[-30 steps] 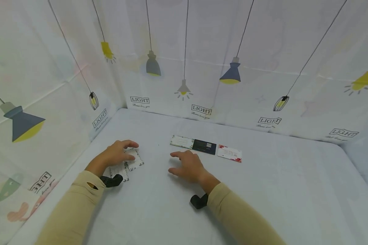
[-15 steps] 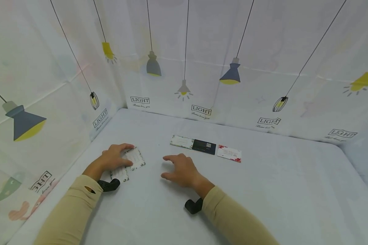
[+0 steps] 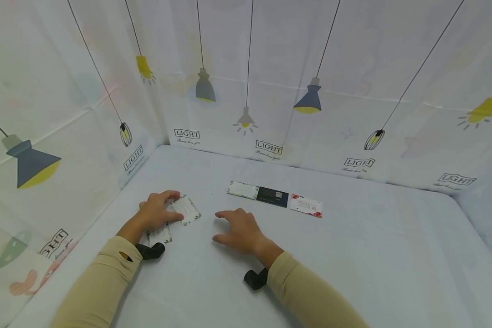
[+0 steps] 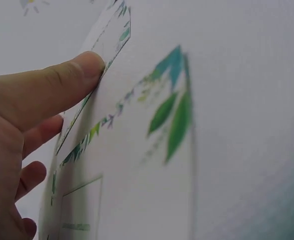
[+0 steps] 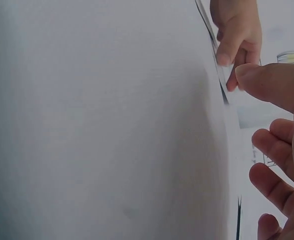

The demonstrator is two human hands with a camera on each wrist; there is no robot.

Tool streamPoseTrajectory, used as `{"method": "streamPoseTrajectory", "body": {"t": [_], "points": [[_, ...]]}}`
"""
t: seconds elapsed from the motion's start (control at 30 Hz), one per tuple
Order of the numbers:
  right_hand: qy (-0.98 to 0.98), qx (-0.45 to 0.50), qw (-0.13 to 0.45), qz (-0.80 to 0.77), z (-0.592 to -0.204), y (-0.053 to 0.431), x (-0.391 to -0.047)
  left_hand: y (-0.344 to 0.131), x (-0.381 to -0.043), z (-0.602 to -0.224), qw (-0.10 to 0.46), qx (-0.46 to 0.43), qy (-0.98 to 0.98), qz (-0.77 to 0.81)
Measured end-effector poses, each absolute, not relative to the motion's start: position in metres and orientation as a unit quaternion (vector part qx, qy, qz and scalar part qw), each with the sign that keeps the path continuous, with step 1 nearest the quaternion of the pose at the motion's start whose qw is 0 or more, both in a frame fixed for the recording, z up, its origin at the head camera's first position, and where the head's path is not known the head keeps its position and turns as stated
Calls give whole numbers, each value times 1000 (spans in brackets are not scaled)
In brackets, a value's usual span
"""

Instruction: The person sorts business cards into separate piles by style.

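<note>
My left hand (image 3: pixel 156 212) grips a white card with a leafy border (image 3: pixel 187 209) by its edges, the thumb on the near edge and the fingers on the far side. In the left wrist view the thumb (image 4: pixel 61 82) touches this card's edge, while a second leafy white card (image 4: pixel 141 190) lies nearer the camera. That second card (image 3: pixel 160 234) is partly covered by my left hand in the head view. To the right, my right hand (image 3: pixel 242 232) hovers over the table with its fingers apart, holding nothing.
On the white table (image 3: pixel 352 264), farther back, lie a leafy-bordered white card (image 3: pixel 243 190), a black card (image 3: pixel 272 196) and a white card with red flowers (image 3: pixel 306 206) in a row. A curtain printed with lamps (image 3: pixel 270 54) hangs behind.
My left hand has moved slightly right with the leafy card, drawing it farther off the second one. My right hand has shifted left toward it. The back row has not moved.
</note>
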State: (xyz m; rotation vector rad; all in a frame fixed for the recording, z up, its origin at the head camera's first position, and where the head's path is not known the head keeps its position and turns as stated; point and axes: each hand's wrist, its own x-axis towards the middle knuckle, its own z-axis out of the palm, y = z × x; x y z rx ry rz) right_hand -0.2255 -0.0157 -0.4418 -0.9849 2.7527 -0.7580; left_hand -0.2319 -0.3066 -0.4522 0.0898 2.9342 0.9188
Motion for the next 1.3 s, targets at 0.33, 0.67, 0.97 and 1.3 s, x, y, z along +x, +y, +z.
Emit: {"method": "streamPoseTrajectory", "body": {"t": [0.33, 0.67, 0.97, 1.3], "points": [[918, -328, 52, -218, -443, -25, -220, -286, -229, -454, -5, 4, 962, 272], [926, -323, 63, -186, -445, -35, -219, -268, -226, -457, -39, 0, 970, 242], [946, -280, 64, -151, -449, -35, -226, -270, -222, -453, 5, 54, 952, 302], [950, -258, 51, -166, -452, -33, -232, -277, -223, -452, 57, 116, 944, 303]]}}
